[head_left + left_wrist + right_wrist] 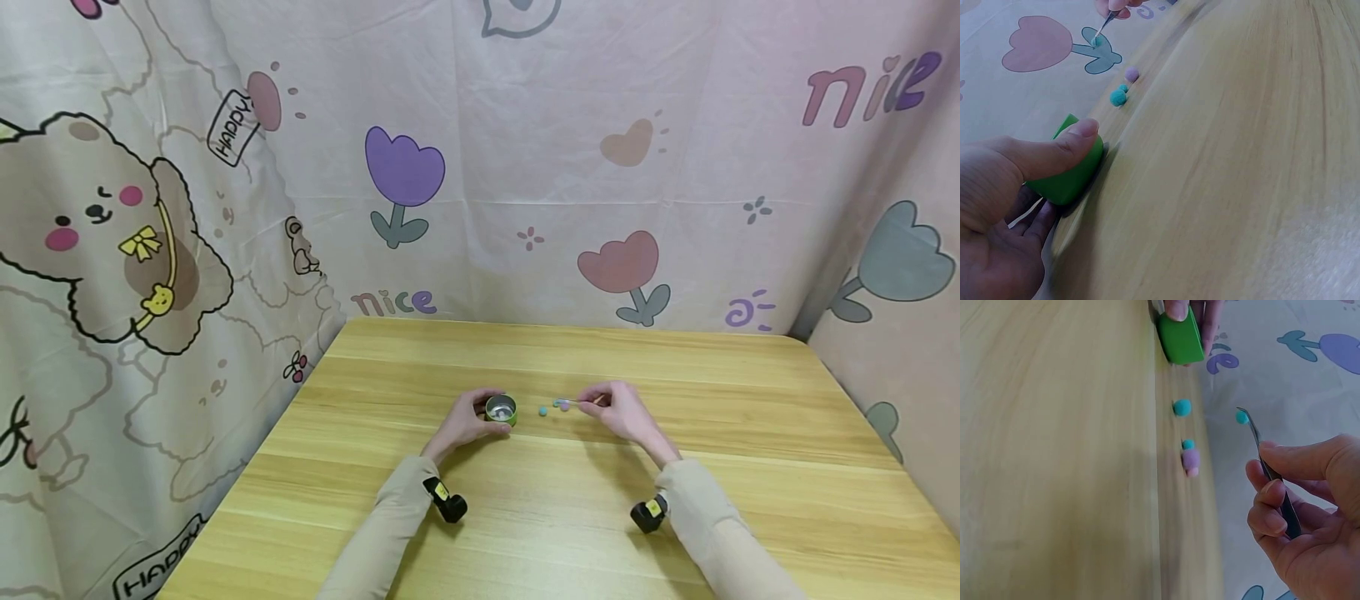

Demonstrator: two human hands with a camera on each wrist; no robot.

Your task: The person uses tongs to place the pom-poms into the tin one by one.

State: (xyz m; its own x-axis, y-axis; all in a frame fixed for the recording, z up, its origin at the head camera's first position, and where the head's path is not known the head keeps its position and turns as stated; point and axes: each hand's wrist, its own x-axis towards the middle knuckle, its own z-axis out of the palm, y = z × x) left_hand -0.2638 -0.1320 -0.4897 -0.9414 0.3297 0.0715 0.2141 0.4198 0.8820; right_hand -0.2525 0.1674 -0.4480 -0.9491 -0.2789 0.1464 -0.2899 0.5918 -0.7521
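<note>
My left hand [465, 423] holds a small green tin [1072, 178] upright on the table, thumb on the near side and fingers round the back. In the head view its open top shows a silvery inside. My right hand [624, 410] pinches dark bent-tip tweezers [1286, 511]. At their tips is a small teal pom-pom [1242, 417], raised above the table. Between the hands lie a larger teal pom-pom [1182, 407], a smaller teal one [1188, 444], a purple pom-pom [1190, 457] and a pink one [1193, 472], the last three close together in a row.
The light wood table [540, 517] runs back to a pale printed curtain [517, 167], which also hangs along the left and right sides. A small black camera [447, 502] sits on the left wrist, another black camera [649, 513] on the right one.
</note>
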